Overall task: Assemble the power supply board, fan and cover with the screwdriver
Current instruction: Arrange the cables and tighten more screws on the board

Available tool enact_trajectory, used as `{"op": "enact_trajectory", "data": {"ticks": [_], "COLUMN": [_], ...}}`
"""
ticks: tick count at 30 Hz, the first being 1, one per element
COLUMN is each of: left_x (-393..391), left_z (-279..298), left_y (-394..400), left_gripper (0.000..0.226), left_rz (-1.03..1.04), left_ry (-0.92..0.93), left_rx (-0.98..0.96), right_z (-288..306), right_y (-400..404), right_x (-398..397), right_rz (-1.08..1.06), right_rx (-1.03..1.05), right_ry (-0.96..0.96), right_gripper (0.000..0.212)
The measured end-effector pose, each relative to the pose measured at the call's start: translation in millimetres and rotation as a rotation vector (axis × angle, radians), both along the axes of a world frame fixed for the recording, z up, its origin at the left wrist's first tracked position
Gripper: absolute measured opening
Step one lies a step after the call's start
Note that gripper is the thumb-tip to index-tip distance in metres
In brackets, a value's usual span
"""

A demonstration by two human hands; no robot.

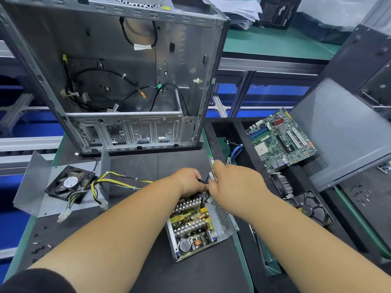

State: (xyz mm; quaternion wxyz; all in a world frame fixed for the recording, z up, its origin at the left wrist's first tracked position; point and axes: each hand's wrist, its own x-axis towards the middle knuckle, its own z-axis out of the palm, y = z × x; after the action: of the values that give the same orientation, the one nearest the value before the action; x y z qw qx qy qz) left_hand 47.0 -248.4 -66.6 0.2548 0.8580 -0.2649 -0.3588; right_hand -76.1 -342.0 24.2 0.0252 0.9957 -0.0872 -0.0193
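The power supply board (193, 224) sits in its open metal tray on the dark mat (131, 170), near the front edge, with both hands at its far end. The left hand (188, 181) has its fingers curled round a black wire (202, 181), and the right hand (232, 182) pinches a small grey piece just beside it. The fan (70, 183) lies on the bent metal cover (33, 187) to the left, well apart from the board, its yellow and black wires (124, 178) running toward the hands.

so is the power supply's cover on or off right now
Off. The power supply sits open-topped, heatsinks and coils exposed; the cover lies apart at left with the fan on it.
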Motion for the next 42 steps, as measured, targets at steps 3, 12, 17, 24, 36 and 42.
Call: {"op": "enact_trajectory", "data": {"ticks": [3,12,17,24,36,42], "left_x": [-0.7,-1.6,-2.0,-0.9,-0.6,0.4], "left_z": [0.4,3.2,4.8,4.3,2.9,1.2], "left_y": [-0.1,0.2,0.7,0.8,0.9,0.0], "left_gripper": [0.036,0.019,0.026,0.035,0.03,0.016], "left_rz": [-0.004,0.0,-0.03,-0.016,-0.022,-0.019], "left_ry": [-0.008,-0.016,0.003,0.0,-0.013,0.0], "left_rx": [0.004,0.001,-0.004,0.012,0.015,0.007], "right_z": [7.3,6.5,7.3,11.7,-3.4,2.7], "right_y": [-4.5,0.3,7.2,-1.5,-1.3,4.6], "right_x": [1.8,20.4,19.3,5.7,15.6,2.9], "right_rz": [0.05,-0.016,-0.091,0.089,-0.071,-0.001], "right_rx": [0.09,-0.121,-0.18,0.059,-0.215,-0.083], "right_ry": [0.086,0.173,0.193,0.108,0.117,0.005], "right_gripper": [0.023,0.019,0.023,0.022,0.031,0.027]}}
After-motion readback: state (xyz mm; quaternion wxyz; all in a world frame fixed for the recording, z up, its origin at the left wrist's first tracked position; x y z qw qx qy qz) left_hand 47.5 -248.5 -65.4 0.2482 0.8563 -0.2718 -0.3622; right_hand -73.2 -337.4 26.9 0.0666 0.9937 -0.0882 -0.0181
